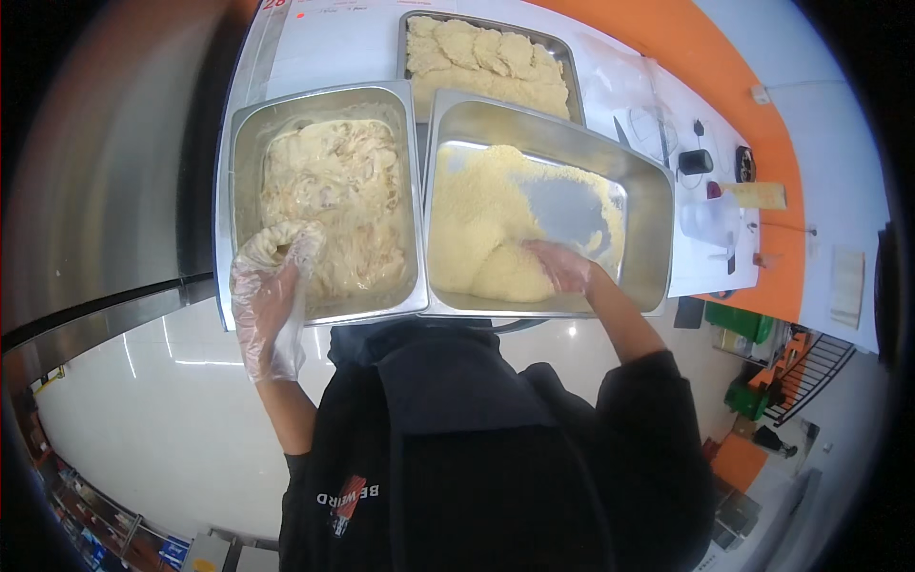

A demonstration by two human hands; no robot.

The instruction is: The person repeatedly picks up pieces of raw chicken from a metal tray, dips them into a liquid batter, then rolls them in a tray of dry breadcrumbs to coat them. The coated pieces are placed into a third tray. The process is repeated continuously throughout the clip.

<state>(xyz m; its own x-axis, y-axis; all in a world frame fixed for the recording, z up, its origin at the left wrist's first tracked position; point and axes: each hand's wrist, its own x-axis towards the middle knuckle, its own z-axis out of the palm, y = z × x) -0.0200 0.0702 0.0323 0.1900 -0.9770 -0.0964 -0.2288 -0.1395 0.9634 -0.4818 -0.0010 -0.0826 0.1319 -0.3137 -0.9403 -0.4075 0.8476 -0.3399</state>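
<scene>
My left hand (271,286), in a clear plastic glove, is over the near left rim of a deep steel pan (246,164). Its batter-coated fingers curl toward the thumb, leaving a small gap with nothing visible in it. Wet, batter-covered pieces of what looks like raw meat (336,193) fill that pan. In the steel pan to the right (647,207), my right hand (561,268) touches a heap of pale yellow breadcrumbs (479,207). A rounded, crumb-covered mound (511,275) lies by its fingertips, which are partly hidden; whether they grip anything is unclear.
Beyond both pans, a shallow metal tray (577,93) holds overlapping breaded cutlets (486,53). Farther right on the white table (607,57) are a round wire rack (652,132), a black container (695,162) and a clear plastic tub (708,218). A metal appliance (107,179) borders the left side.
</scene>
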